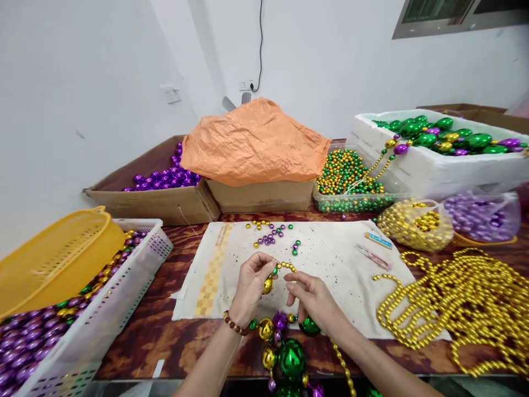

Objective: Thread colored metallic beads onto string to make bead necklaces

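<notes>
My left hand [253,281] pinches one end of a bead string, where a small green bead and a gold ball [268,285] hang by its fingers. Small gold beads [288,267] arc from there toward my right hand [306,295], whose thumb and fingers are bent close to the string; its fingertip contact is too small to make out. Below both hands, large green [292,359], gold and purple balls hang over the table's front edge. Loose small beads [268,239] lie on the white cloth [347,314] beyond my hands.
Gold bead strands [467,309] are heaped at right, near a cutter [378,240] and pink snips [374,257]. Left stands a white basket [136,298] with a yellow one [61,253]. Behind are cardboard boxes [260,197], a clear bin [355,203], bead bags [415,223] and a foam box [438,173].
</notes>
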`<action>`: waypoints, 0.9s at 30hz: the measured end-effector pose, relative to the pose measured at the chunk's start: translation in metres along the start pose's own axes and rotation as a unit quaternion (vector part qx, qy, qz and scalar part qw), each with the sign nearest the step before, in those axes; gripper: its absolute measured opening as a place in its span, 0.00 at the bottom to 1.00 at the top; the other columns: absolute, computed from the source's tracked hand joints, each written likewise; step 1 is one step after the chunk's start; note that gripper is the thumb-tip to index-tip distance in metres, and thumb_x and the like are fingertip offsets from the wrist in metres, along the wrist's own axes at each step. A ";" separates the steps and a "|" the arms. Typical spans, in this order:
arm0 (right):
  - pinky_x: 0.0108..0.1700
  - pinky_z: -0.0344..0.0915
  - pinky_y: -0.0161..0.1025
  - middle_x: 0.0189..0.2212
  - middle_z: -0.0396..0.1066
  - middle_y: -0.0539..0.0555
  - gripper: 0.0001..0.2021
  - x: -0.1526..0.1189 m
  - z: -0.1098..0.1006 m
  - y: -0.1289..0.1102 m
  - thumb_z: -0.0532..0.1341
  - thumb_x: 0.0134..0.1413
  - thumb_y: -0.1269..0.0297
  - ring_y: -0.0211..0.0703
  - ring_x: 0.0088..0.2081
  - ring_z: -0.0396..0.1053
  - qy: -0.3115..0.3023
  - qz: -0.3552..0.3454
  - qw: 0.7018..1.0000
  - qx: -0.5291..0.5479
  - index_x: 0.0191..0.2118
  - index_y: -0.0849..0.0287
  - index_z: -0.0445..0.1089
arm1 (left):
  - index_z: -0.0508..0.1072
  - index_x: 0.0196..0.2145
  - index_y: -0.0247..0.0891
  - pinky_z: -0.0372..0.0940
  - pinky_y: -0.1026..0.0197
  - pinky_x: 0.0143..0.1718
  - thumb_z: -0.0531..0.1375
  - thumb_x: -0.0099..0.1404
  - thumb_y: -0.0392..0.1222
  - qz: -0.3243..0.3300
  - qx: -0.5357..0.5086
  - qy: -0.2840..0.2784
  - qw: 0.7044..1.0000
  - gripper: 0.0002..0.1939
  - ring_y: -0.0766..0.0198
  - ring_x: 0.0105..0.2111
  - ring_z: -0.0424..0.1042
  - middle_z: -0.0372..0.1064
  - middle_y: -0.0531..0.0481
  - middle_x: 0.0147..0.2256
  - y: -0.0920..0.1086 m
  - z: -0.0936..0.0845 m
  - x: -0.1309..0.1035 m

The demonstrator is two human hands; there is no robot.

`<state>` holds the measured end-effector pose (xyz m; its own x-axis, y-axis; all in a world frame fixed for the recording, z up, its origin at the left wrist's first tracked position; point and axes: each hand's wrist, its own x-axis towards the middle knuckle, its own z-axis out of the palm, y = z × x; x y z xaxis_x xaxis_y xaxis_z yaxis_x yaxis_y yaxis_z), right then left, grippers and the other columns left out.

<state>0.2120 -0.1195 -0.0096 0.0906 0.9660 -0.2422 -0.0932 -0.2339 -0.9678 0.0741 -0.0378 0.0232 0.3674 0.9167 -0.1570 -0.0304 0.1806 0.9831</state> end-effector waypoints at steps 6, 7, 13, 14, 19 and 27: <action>0.15 0.52 0.29 0.19 0.66 0.46 0.14 0.012 0.008 0.007 0.56 0.57 0.54 0.31 0.12 0.58 0.029 -0.005 1.000 -0.010 0.38 0.61 0.70 | 0.71 0.31 0.36 0.60 0.67 0.31 0.63 0.59 0.44 0.030 0.027 0.008 0.999 0.09 0.69 0.28 0.65 0.67 0.53 0.28 -0.012 -0.006 0.004; 0.15 0.53 0.30 0.19 0.65 0.46 0.14 0.014 0.007 0.005 0.56 0.57 0.54 0.31 0.13 0.57 0.035 -0.007 0.999 -0.013 0.35 0.61 0.70 | 0.71 0.31 0.36 0.60 0.67 0.30 0.63 0.59 0.44 0.031 0.035 0.012 0.999 0.09 0.68 0.28 0.64 0.67 0.53 0.27 -0.014 -0.008 0.006; 0.29 0.58 0.34 0.28 0.70 0.47 0.11 0.021 0.001 -0.023 0.57 0.59 0.59 0.38 0.26 0.67 0.111 -0.141 0.928 -0.328 0.46 0.53 0.68 | 0.72 0.30 0.36 0.60 0.67 0.31 0.63 0.59 0.43 0.024 0.045 0.027 0.998 0.08 0.68 0.28 0.64 0.68 0.52 0.27 -0.021 -0.012 0.011; 0.31 0.57 0.35 0.30 0.72 0.47 0.10 0.024 0.002 -0.027 0.57 0.59 0.61 0.39 0.29 0.68 0.105 -0.159 0.902 -0.387 0.46 0.52 0.69 | 0.72 0.29 0.36 0.60 0.67 0.31 0.63 0.59 0.43 0.027 0.052 0.026 0.998 0.08 0.68 0.28 0.65 0.68 0.52 0.27 -0.021 -0.011 0.012; 0.32 0.55 0.34 0.33 0.75 0.48 0.10 0.038 0.005 -0.040 0.54 0.61 0.66 0.39 0.33 0.71 0.048 -0.189 0.849 -0.491 0.35 0.54 0.72 | 0.71 0.29 0.36 0.55 0.68 0.25 0.62 0.59 0.44 0.019 0.083 0.020 0.996 0.09 0.70 0.23 0.61 0.67 0.53 0.24 -0.017 -0.011 0.013; 0.32 0.57 0.38 0.25 0.75 0.58 0.09 0.073 -0.017 -0.074 0.56 0.54 0.70 0.48 0.30 0.72 0.010 -0.158 0.791 -0.592 0.29 0.59 0.73 | 0.72 0.28 0.35 0.58 0.66 0.27 0.62 0.59 0.44 0.007 0.111 -0.020 0.994 0.08 0.68 0.24 0.64 0.68 0.52 0.25 -0.015 -0.018 0.016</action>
<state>0.2428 -0.0340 0.0430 -0.0590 0.9976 0.0351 0.9288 0.0678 -0.3644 0.0635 -0.0195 0.0044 0.4050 0.9031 -0.1429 0.1688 0.0797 0.9824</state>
